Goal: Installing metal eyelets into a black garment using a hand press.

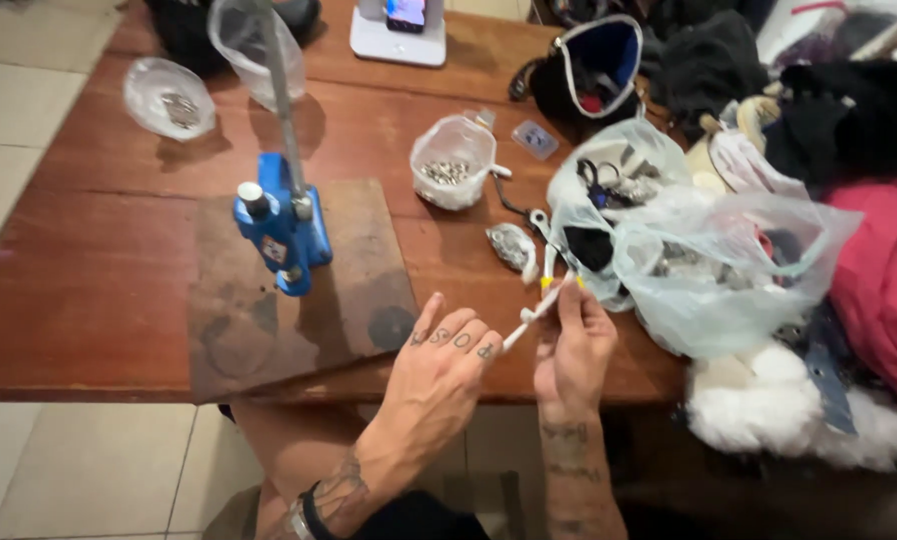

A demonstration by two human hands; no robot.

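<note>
- A slim white tool [529,318], apparently a small plastic-handled implement with a yellow band near its upper end, is held between both hands just above the near edge of the wooden table [99,300].
- The left hand [439,365] is closed on the lower end of the tool, with the index finger raised clear and the other fingers curled.
- The right hand [572,350] is pinched on the upper part of the tool; the fingertip contact is partly hidden, so the exact grip cannot be told.
- The tool is judged light, stiff and narrow; its smooth shaft may be slippery, so a pinch along the handle, not at the tip, is judged the soundest hold.
- A blue hand press [284,232] of painted metal with a long upright lever is seen standing on a dark, worn board [369,290], well apart from the hands.
- A clear plastic bag [453,160] of small metal pieces, likely heavy for its size and loose inside, is noted beyond the hands.
- A small crumpled bag [514,246] lies just beyond the tool.
- Thin, soft translucent bags [709,270] of mixed items are noted to the right, beside white fluffy material [769,405] and red cloth [884,280].
- A shallow clear dish [167,97] holding metal parts is noted at the far left.
</note>
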